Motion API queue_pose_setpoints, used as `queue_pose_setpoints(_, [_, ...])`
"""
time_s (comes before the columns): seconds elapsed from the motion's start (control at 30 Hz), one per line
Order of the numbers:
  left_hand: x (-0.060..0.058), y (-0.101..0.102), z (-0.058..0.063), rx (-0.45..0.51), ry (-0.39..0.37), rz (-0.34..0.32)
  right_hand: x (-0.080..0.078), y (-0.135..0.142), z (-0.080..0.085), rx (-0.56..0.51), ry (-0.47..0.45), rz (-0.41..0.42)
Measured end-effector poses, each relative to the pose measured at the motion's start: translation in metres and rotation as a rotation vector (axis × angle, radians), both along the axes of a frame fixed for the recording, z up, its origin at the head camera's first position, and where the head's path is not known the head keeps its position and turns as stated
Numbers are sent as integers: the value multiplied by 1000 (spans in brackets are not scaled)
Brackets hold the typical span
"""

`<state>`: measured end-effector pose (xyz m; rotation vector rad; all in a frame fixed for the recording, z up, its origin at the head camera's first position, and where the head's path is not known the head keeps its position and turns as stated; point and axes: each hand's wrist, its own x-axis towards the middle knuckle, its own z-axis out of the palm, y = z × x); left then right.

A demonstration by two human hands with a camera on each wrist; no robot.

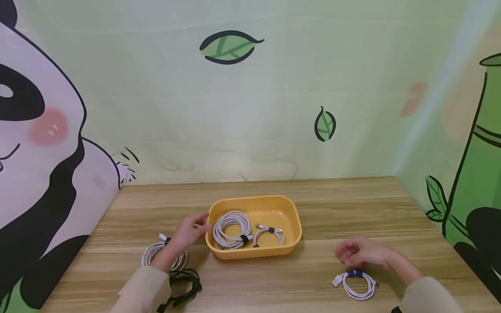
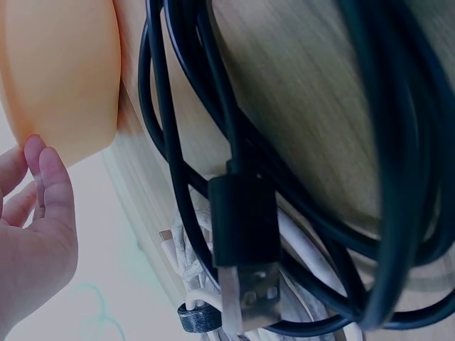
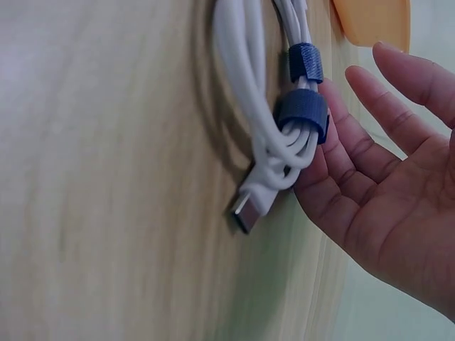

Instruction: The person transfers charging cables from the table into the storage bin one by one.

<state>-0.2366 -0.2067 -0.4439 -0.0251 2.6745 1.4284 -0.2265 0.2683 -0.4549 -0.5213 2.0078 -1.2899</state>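
A yellow tray point(image 1: 291, 217) sits mid-table and holds a large white coiled cable point(image 1: 232, 229) and a smaller one point(image 1: 269, 235). My left hand point(image 1: 192, 229) is open, its straight fingertips point(image 2: 41, 158) against the tray's left wall point(image 2: 64, 78). My right hand point(image 1: 357, 252) hovers with relaxed fingers just over a small white cable coil point(image 1: 358, 284) bound with blue ties point(image 3: 302, 114). In the right wrist view its fingers point(image 3: 341, 153) lie beside the ties and hold nothing.
By my left forearm lie a white coiled cable point(image 1: 154, 253) and a black cable bundle point(image 1: 185, 282) with a USB plug point(image 2: 245, 284). The wooden table point(image 1: 352, 204) meets a painted wall at the back and right.
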Motion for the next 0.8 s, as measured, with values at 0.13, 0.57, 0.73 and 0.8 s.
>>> queue_pose_setpoints(0.13, [0, 0, 1, -5, 4, -9, 3, 3, 1, 16, 13, 1])
queue_pose_setpoints(0.57, [1, 1, 3, -7, 2, -12, 11, 10, 1, 30, -11, -22])
queue_pose_setpoints(0.73, [0, 2, 3, 4, -20, 6, 12, 10, 0, 49, -28, -39])
queue_pose_setpoints(0.8, [-1, 2, 2, 3, -22, 6, 12, 10, 1, 57, -19, -34])
